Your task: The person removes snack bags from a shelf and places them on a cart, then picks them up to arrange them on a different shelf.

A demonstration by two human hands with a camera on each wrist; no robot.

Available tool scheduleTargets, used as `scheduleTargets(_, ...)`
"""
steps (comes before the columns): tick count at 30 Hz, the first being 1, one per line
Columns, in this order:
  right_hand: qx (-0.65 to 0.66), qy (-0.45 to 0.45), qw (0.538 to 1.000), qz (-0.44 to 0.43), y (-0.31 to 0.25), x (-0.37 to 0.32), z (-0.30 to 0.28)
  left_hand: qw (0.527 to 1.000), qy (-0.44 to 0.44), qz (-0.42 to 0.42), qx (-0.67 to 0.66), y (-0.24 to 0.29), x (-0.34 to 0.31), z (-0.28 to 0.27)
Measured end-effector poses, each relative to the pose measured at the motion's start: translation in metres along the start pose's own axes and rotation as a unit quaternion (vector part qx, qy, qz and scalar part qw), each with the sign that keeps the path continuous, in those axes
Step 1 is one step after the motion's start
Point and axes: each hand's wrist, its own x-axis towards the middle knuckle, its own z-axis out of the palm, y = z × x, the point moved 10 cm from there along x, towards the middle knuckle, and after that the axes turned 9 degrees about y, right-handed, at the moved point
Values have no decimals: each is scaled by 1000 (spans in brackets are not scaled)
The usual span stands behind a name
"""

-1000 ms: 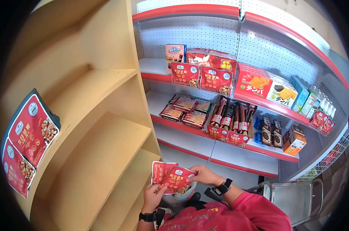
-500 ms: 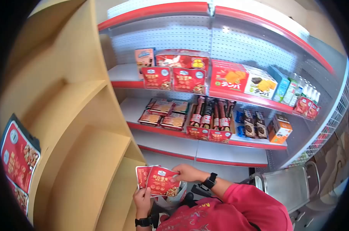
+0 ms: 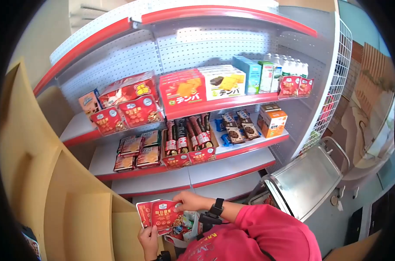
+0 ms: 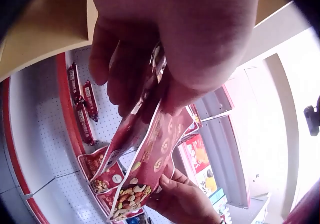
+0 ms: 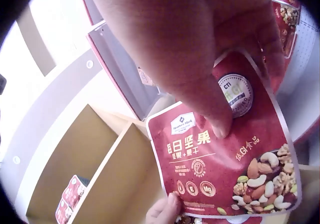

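Note:
Two red nut packets overlap in front of the person's body in the head view. My left hand (image 3: 148,240) pinches them at the lower left edge; in the left wrist view its fingers and thumb close around their edges. My right hand (image 3: 189,202) grips the front nut packet (image 5: 225,154) at its upper right corner, thumb on the printed face. That face shows white lettering, a round badge and a picture of mixed nuts. The rear nut packet (image 3: 143,212) sticks out to the left, its right part hidden behind the front one.
A red-edged shelf (image 3: 245,150) ahead carries snack boxes (image 3: 182,87), bars and bottles, with similar red packets (image 3: 141,111) along its front. A wooden shelf unit (image 3: 75,217) curves along the left. A metal cart (image 3: 308,182) stands at right. Below the hands is an opened bag (image 3: 191,226).
The head view has swung to the right, so the wooden unit slides left and more of the cart and right side appear. Both hands keep hold of the packets.

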Motion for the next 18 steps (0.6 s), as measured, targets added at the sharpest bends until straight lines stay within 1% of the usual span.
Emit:
scheduleTargets(2, -17, -11, 999, 30, 4, -11, -9, 1000, -13, 7, -7, 3, 1, 8)
scheduleTargets(4, -25, 13, 999, 23, 20, -20, -11, 999, -8, 34, -4, 8, -3, 13)
scheduleTargets(5, -19, 4, 999, 45, 30, -26, -10, 1000, -16, 21, 1, 5, -5, 17)
scheduleTargets(6, -13, -6, 998, 66, 38, -31, -8, 1000, -15, 26, 0, 12, -5, 16)
scheduleTargets(7, 6, -1, 999, 47, 38, -35, -8, 998, -55, 24, -1, 21, -11, 19)
scheduleTargets(8, 6, 0, 999, 45, 42, -39, -5, 995, -96, 20, -1, 29, -17, 23)
scheduleTargets(9, 21, -8, 998, 58, 46, -44, 0, 995, -97, -5, -10, 31, -20, 24)
scheduleTargets(10, 38, -17, 997, 71, 50, -48, 4, 995, -97, -5, -9, 30, -23, 24)
scheduleTargets(11, 7, -1, 999, 49, 49, -50, 3, 995, -96, -5, -12, 26, -27, 25)
scheduleTargets(14, -13, -23, 997, 77, 40, -54, 7, 996, -88, -13, -10, 28, -36, 16)
scheduleTargets(15, -15, -30, 997, 68, 43, -53, 10, 997, -75, -15, -12, 30, -34, 12)
scheduleTargets(17, -50, 47, 998, 10, 47, -52, -1, 999, -46, -21, 9, 20, -33, 0)
scheduleTargets(18, -53, 33, 998, -5, 46, -53, 0, 999, -32, -29, 27, 11, -34, -8)
